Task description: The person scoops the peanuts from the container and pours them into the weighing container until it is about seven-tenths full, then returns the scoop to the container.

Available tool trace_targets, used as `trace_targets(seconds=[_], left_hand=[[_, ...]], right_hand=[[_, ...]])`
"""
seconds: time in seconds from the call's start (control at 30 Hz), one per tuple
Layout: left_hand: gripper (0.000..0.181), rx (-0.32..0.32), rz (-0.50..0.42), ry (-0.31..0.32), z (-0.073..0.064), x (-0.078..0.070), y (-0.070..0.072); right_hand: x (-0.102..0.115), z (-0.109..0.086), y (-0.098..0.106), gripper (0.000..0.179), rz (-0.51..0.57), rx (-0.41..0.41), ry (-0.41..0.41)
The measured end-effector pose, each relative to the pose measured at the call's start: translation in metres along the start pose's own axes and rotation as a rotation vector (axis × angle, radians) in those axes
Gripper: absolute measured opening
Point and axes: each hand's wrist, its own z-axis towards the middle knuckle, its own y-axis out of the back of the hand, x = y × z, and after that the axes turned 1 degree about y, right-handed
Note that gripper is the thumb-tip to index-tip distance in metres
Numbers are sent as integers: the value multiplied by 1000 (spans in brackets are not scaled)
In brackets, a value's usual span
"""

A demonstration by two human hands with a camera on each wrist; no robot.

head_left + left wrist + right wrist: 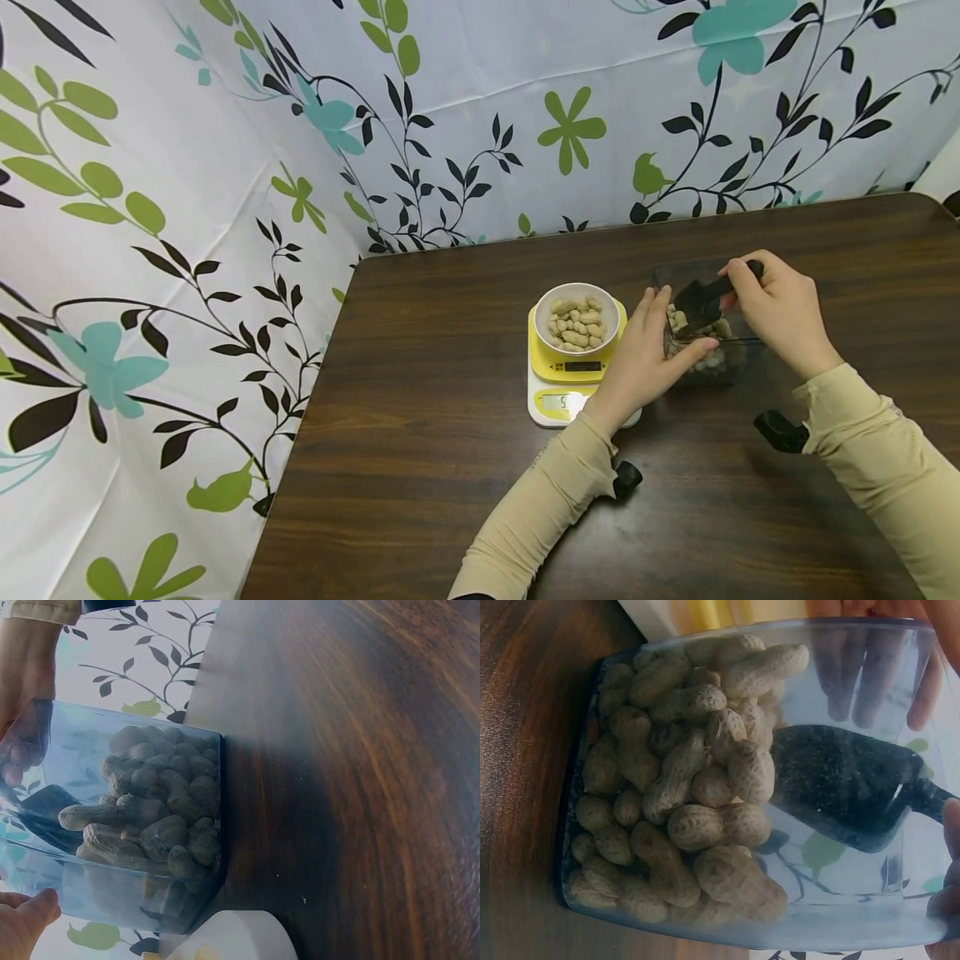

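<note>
My right hand grips the handle of a black scoop, whose blade slants down into a clear plastic container. Unshelled peanuts fill the lower part of that container, and the blade's tip is right at them in the right wrist view. Against the container's left side rests my left hand, fingers straight along the outer wall. Its thumb reaches round to the near wall, at the rim. Left of the hands, a white bowl holds more peanuts on a yellow-and-white kitchen scale.
Beside the container's left wall stands the scale, its display partly covered by my left wrist. All of this is on a dark wooden table. A patterned curtain hangs along the table's back and left edges.
</note>
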Motion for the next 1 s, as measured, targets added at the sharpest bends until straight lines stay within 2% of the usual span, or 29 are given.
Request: trace_targets(seconds=[0.13,0.3,0.57,0.7,0.8,1.0], left_hand=[[79,3,4,-7,1,0,0],[79,5,11,-5,2,-1,1],[79,0,36,-11,2,-1,1],[79,-11,36,-16,2,-1,1],[79,-6,19,-12,2,0,1],[78,1,12,-11,0,0,-1]], right_hand=[[1,-1,0,43,17,-17,-31],[0,0,-1,40,26,-36,-30],[-7,-6,1,29,-10,80,112],[-8,-8,1,27,-28,109,146],[-7,-8,1,29,-26,83,130],[-2,-7,0,34,33,2,19]])
